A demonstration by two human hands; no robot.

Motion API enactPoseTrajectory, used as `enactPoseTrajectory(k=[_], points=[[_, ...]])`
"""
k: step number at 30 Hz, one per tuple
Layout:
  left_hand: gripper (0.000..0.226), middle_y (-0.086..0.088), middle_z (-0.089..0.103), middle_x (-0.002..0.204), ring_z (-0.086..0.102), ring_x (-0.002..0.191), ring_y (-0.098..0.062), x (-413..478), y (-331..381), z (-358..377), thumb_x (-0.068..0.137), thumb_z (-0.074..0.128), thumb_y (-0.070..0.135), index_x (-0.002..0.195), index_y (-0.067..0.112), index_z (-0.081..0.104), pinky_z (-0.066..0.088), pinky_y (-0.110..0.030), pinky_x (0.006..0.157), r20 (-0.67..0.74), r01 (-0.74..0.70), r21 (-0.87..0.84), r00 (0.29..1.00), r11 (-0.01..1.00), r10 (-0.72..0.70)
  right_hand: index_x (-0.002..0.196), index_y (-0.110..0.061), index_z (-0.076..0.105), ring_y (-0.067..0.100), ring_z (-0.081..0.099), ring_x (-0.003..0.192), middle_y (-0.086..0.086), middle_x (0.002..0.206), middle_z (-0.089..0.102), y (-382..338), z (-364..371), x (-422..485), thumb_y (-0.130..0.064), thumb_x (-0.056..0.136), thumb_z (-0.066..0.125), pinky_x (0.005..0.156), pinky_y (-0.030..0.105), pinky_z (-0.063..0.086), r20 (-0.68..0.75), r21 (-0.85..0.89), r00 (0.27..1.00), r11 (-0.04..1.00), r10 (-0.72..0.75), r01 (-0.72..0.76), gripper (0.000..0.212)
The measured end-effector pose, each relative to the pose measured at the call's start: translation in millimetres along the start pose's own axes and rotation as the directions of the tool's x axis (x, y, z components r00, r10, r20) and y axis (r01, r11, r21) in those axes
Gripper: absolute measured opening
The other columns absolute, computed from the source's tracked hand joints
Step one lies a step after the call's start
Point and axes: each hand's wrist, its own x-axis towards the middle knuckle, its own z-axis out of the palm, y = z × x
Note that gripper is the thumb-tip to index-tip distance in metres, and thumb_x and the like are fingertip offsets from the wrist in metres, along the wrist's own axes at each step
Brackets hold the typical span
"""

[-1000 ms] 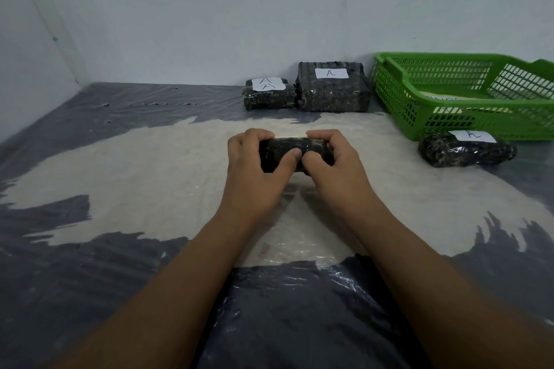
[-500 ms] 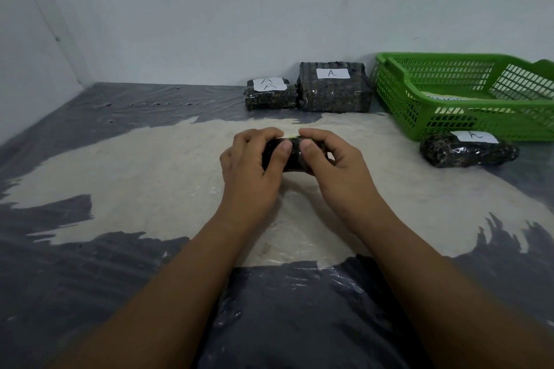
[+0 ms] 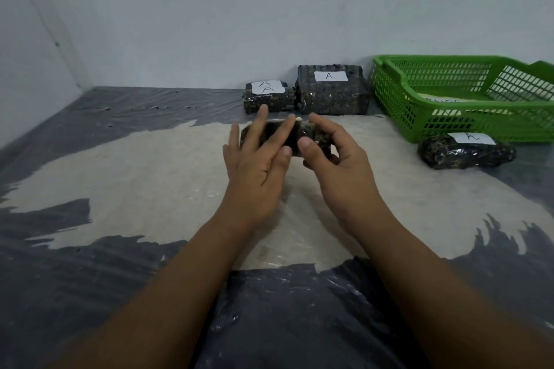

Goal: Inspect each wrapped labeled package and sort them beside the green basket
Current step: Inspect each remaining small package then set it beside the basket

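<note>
A small dark wrapped package (image 3: 311,136) is held above the mat in the middle of the view. My right hand (image 3: 332,159) grips its right end with thumb and fingers. My left hand (image 3: 257,156) lies against its front with fingers stretched out over it; its label is hidden. Two dark packages labelled A stand against the back wall: a small one (image 3: 268,97) and a bigger one (image 3: 331,94). The green basket (image 3: 419,117) stands at the right, and another package labelled A (image 3: 464,151) lies in front of it.
The floor is covered with grey plastic sheeting (image 3: 90,278) over a pale mat (image 3: 135,177). White walls close the back and left side. Something pale lies inside the basket.
The package has been lifted and turned between my hands. My left fingers have gone from curled around it to stretched out across it, while my right hand keeps its grip.
</note>
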Motion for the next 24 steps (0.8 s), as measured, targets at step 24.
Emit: enactPoseTrajectory(k=[24], points=[[0.023,0.013,0.067,0.106,0.063,0.103,-0.008,1.8,19.9,-2.9,0.093,0.042,0.028,0.108,0.033,0.058,0.050,-0.027,0.089,0.050,0.176,-0.630,0.981,0.757,-0.186,0.114,-0.035,0.056,0.014,0.064,0.103,-0.001,0.114,0.064,8.9,11.6,0.0,-0.040,0.085,0.052,0.094,0.040,0.053,0.035,-0.042,0.999,0.999,0.000,0.002,0.030]])
